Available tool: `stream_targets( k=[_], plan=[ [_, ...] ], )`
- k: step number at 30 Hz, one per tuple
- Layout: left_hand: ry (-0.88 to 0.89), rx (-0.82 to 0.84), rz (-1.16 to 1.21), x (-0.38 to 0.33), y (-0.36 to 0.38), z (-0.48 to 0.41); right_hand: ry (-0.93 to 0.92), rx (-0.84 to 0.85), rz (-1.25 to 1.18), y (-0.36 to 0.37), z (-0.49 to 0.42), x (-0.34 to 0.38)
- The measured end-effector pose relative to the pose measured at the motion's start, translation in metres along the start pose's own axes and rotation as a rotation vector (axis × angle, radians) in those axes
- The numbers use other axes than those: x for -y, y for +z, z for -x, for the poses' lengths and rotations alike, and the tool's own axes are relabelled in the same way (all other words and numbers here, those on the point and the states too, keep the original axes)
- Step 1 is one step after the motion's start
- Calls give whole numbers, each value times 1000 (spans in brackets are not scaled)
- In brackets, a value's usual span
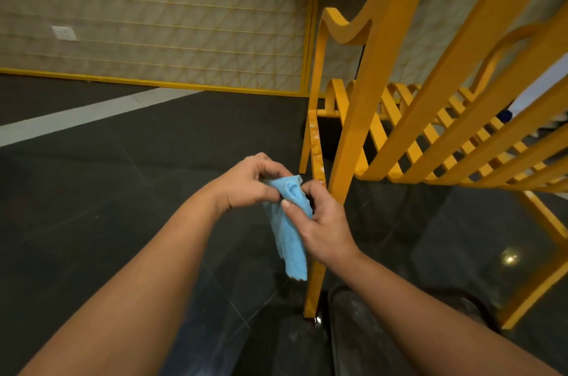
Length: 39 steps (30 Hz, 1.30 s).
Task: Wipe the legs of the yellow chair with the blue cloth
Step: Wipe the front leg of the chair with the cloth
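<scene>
The yellow chair (pixel 430 129) fills the right half of the view, its slatted seat and back sloping down toward me. One front leg (pixel 315 277) runs down to the dark floor just behind my hands; a whitish smear shows higher on it. The blue cloth (pixel 290 240) hangs bunched between my hands, its loose end dangling beside that leg. My left hand (pixel 249 182) pinches the cloth's top from the left. My right hand (pixel 325 222) grips it from the right, thumb pressed on the fabric, knuckles close to the leg.
Dark tiled floor (pixel 123 206) with a pale stripe (pixel 76 117) at the left. A cream patterned wall panel (pixel 169 15) with yellow trim stands behind. A second chair leg (pixel 531 292) angles down at the right. A dark shoe (pixel 362 329) rests by the front leg.
</scene>
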<state>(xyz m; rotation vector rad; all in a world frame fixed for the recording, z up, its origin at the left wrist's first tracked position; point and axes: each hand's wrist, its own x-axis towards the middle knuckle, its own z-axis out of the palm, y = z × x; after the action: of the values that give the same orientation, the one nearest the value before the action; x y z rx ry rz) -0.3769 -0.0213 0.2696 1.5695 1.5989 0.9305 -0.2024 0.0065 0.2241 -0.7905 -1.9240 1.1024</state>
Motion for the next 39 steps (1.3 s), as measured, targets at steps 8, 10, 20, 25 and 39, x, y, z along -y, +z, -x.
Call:
stream_targets(
  k=[8, 10, 20, 25, 39],
  plan=[
    [-168, -193, 252, -5, 25, 1, -61, -129, 154, 9, -14, 3],
    [-171, -248, 350, -13, 29, 1, -66, -115, 174, 8, -15, 8],
    [-189, -586, 770, -48, 44, -21, -354, -300, 66, -25, 3, 15],
    [-171, -462, 950, -46, 40, -30, -276, -462, 74, -28, 1, 4],
    [-132, -374, 360, -8, 18, -75, -170, -567, 255, -19, -15, -8]
  ],
)
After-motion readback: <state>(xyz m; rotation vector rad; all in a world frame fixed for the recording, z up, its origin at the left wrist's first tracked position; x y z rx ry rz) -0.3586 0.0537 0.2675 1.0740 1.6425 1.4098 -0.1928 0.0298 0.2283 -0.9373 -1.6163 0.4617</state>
